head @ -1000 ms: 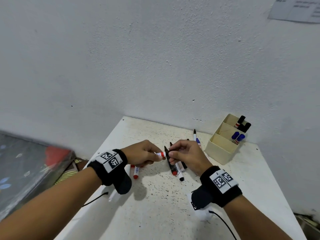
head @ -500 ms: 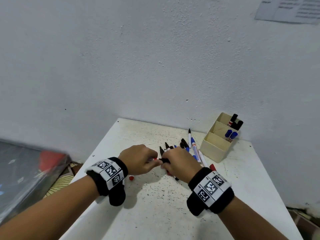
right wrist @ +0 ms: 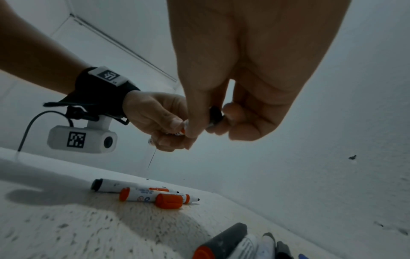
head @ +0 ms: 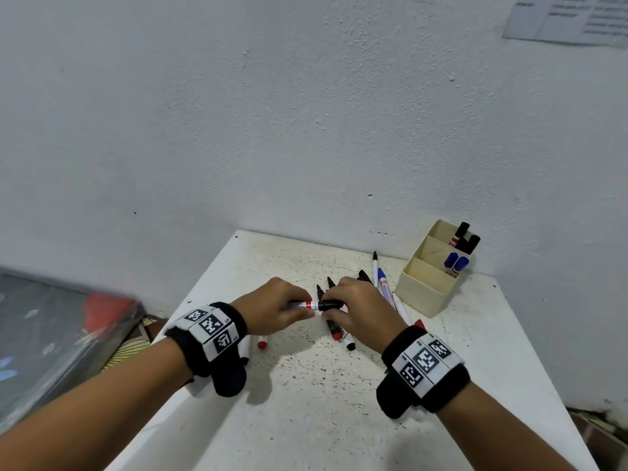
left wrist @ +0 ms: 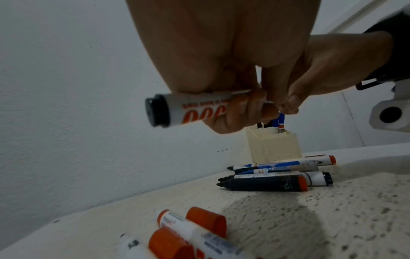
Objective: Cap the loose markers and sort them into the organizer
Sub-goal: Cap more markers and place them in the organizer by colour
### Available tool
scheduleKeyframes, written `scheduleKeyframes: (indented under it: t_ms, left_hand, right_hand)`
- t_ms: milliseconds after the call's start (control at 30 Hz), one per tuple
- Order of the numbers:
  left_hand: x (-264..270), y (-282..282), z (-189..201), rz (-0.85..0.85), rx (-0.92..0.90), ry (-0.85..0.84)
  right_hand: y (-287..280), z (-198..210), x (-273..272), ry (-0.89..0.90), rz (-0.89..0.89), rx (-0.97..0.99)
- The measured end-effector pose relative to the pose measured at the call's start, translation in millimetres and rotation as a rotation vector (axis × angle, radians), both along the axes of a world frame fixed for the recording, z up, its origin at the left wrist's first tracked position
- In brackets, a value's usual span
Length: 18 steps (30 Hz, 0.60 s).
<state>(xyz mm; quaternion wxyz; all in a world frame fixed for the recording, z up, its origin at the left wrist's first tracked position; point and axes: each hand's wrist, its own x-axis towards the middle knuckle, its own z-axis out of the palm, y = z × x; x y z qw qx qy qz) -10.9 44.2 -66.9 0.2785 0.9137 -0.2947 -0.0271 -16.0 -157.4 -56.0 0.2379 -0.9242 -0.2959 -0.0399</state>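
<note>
The person is working on the capping step. The left hand (head: 272, 309) is gripping a white marker (head: 303, 305) by its barrel, fingers curled round it, while the right hand (head: 360, 309) is pinching a black cap (head: 330, 305) and pressing it onto the marker's tip. Both are being held level just above the desk (head: 323, 402), the cap at 3 o'clock from the barrel. In the head view the cap is looking nearly seated against the red band; whether it has clicked home cannot be told.

The organizer (head: 426, 287) is standing at 2 o'clock from the hands, near the wall, already holding black-capped markers in its far compartment and blue-capped ones in the middle; the nearest compartment is looking empty. Loose markers (head: 334, 326) are lying between the hands and the organizer, several with bare tips. More are lying under the left wrist, among them loose orange caps (left wrist: 206, 221).

Judging from this, the next move is calling for a firm final push along the barrel's line, then a carry toward 2 o'clock and a drop into the compartment matching this marker's colour.
</note>
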Motion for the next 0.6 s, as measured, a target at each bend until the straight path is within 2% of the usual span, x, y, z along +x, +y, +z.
scheduleKeyframes:
  t_ms: [200, 300, 367, 433, 533, 600]
  left_hand:
    - [0, -4, 10, -0.016, -0.002, 0.138]
    - [3, -10, 15, -0.001, 0.01, 0.175]
    - [2, -11, 16, -0.002, -0.033, 0.181]
    - [0, -14, 17, 0.026, -0.144, 0.165]
    - [-4, -20, 24, 0.074, -0.333, 0.132]
    - [-2, -20, 27, 0.068, -0.406, 0.176]
  right_hand:
    - [-2, -1, -2, -0.071, 0.077, 0.001]
    - [-2, 1, 1, -0.151, 0.132, -0.049]
    - [-4, 3, 3, -0.166, 0.14, -0.009]
    - [-9, 8, 7, -0.095, 0.087, 0.132]
    - [-13, 21, 8, 0.192, -0.046, 0.577]
    - [-14, 28, 8, 0.318, -0.079, 0.802]
